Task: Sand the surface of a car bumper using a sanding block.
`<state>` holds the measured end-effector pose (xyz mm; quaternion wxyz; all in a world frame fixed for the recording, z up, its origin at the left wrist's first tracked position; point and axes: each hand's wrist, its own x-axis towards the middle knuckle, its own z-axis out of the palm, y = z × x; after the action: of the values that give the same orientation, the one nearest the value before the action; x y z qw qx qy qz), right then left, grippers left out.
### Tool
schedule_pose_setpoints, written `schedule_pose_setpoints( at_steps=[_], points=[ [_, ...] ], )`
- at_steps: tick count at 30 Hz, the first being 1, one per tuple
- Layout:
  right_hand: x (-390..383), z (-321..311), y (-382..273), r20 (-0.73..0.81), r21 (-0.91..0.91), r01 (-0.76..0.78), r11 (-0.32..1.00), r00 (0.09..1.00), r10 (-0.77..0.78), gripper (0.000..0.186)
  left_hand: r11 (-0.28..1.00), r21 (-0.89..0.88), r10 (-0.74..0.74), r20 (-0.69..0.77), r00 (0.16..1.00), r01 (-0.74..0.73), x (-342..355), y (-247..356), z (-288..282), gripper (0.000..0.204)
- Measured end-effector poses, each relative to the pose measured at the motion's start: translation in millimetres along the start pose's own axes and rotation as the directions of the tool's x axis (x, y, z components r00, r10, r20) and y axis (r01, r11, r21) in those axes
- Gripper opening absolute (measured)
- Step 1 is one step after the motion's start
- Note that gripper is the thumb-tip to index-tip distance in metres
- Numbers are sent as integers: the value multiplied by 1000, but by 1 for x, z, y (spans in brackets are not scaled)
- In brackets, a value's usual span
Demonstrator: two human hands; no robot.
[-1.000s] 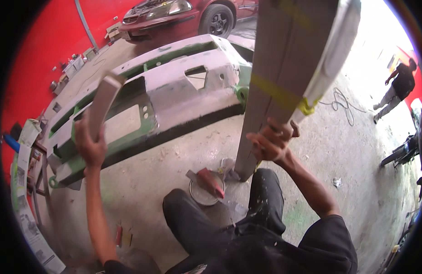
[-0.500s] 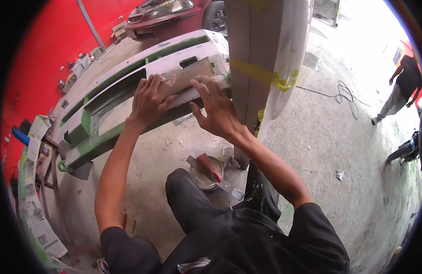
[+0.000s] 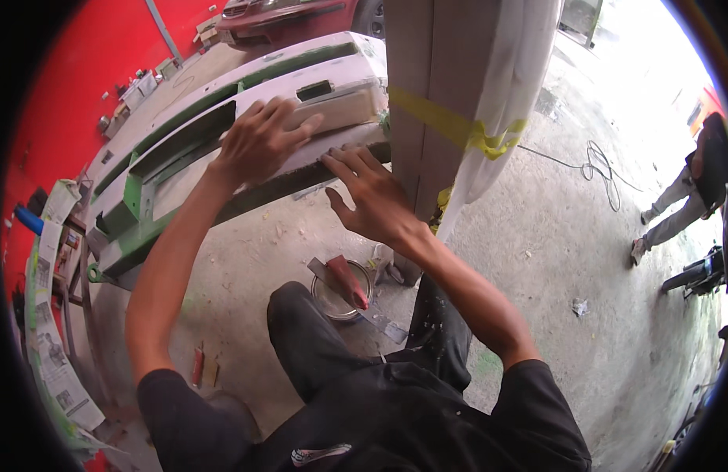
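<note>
Long grey-primed car bumper with green patches point(image 3: 222, 134) laid on concrete floor point(image 3: 537, 236), long axis from lower-left up to upper-right, near end at tall grey upright panel bound with yellow tape point(image 3: 450, 118). Lying ahead of and above both hands, within reach. Left hand point(image 3: 262, 141) flat on bumper's top face, fingers spread, palm down, pressing on pale sanding block or pad point(image 3: 336, 110), nothing gripped that can be made out. Right hand point(image 3: 372, 197) open, fingers spread, fingertips touching bumper's dark lower edge just beside upright panel, holding nothing. Left hand further onto bumper, right at its near edge. Small round tin with red-handled scraper point(image 3: 340, 287) on floor below right hand, beside knee.
</note>
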<state>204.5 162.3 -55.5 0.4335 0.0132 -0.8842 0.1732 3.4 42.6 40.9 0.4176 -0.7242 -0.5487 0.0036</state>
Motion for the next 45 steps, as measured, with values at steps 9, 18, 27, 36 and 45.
schedule_pose_setpoints(
  at_steps=[9, 18, 27, 36, 45],
  points=[
    [3, 35, 15, -255, -25, -21, 999, 967, 14, 25, 999, 14, 44, -74, 996, -43, -15, -6, 5, 48],
    [4, 66, 24, -462, -17, 77, 997, 884, -76, 36, 996, 46, 80, -121, 989, -75, 44, -1, 31, 52],
    [9, 87, 24, -506, -96, 63, 993, 857, -103, 29, 998, 53, 53, -139, 989, -46, 39, 1, 31, 56],
    [15, 100, 33, -565, -105, 53, 993, 819, -103, 28, 993, 99, 64, -80, 995, -56, -3, -11, 7, 60],
    [14, 97, 43, -541, -135, 99, 986, 826, -157, 30, 995, 87, 41, -32, 999, -39, -24, -14, 0, 53]
  ],
)
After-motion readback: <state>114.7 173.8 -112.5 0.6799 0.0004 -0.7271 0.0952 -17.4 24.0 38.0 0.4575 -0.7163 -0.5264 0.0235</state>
